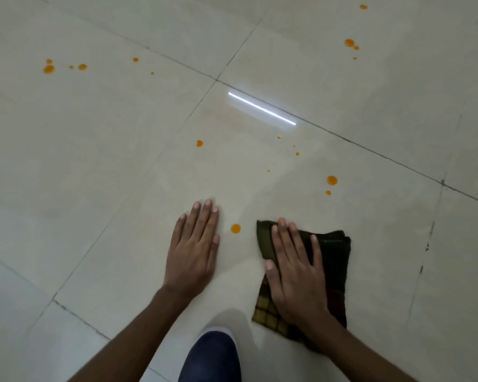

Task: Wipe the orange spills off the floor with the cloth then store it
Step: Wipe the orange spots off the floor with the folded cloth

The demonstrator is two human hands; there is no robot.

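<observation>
A dark folded checked cloth (pixel 334 260) lies flat on the pale tiled floor (pixel 94 161). My right hand (pixel 295 274) presses down on it, palm flat and fingers spread. My left hand (pixel 193 252) rests flat on the bare tile to the left, holding nothing. One orange drop (pixel 235 228) sits between the two hands. Another orange drop (pixel 332 180) lies beyond the cloth, and a third (pixel 199 143) lies farther ahead. Several more orange spots are scattered at the far left (pixel 49 69) and far right (pixel 349 42).
A dark blue shoe (pixel 213 357) shows at the bottom centre, between my forearms. Dark grout lines cross the glossy tiles, and a bright strip of reflected light (pixel 261 108) lies ahead.
</observation>
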